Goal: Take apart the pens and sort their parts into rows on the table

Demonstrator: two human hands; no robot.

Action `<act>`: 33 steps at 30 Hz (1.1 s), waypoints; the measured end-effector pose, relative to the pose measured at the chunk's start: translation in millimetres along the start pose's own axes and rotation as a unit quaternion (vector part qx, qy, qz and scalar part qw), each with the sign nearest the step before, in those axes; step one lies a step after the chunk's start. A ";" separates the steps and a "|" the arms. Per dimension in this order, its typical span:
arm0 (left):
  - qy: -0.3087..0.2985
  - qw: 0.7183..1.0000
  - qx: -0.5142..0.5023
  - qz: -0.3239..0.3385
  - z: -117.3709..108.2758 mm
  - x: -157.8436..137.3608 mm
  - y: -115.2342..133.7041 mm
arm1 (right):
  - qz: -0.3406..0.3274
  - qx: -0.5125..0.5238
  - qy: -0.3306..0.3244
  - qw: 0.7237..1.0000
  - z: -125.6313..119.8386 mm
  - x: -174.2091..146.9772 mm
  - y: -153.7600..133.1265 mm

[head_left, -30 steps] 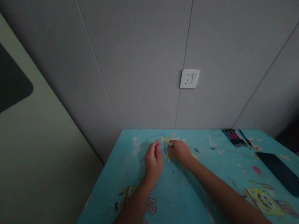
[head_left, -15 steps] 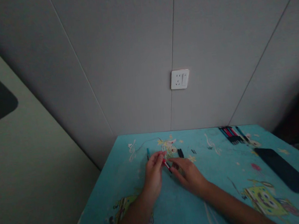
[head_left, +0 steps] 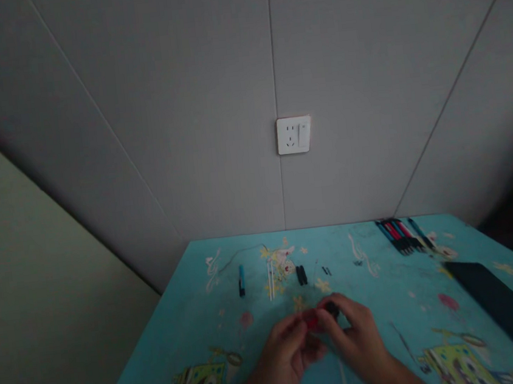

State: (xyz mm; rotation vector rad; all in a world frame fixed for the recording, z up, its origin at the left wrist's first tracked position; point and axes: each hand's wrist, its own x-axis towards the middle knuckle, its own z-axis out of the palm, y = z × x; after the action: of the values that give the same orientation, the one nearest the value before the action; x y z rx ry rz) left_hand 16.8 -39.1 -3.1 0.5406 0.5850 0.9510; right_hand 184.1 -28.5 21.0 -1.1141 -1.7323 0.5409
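Note:
Between my two hands is a red pen barrel (head_left: 312,321) with a dark part at its right end. My left hand (head_left: 287,349) grips the red part with closed fingers. On the other side, my right hand (head_left: 354,327) pinches the dark end (head_left: 332,308) between thumb and fingers. Beyond the hands lie two thin white pen refills (head_left: 271,279), side by side. A pair of black grip sleeves (head_left: 301,275) lies right of them, then some tiny dark pieces (head_left: 326,270). Left of the refills is a blue pen barrel (head_left: 241,281) with a dark lower end.
Several blue and red pens (head_left: 397,236) lie in a row at the back right. A long dark flat panel (head_left: 507,306) rests on the right side of the patterned blue tablecloth (head_left: 183,322). Behind stands a grey wall with a socket (head_left: 294,135).
Both hands have come nearer to me and slightly right with the red barrel. The white refills now lie in plain view on the cloth. The camera view has shifted a little.

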 end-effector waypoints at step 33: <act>0.133 0.952 0.268 0.064 -30.5 12.5 43.2 | -0.075 -0.018 -0.251 0.965 11.8 -2.2 1.0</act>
State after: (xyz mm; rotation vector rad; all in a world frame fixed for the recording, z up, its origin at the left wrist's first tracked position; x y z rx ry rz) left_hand -23.4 -2.6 0.5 0.9510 1.0772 0.9964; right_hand 174.3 -28.4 14.0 -0.9069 -2.2496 0.7459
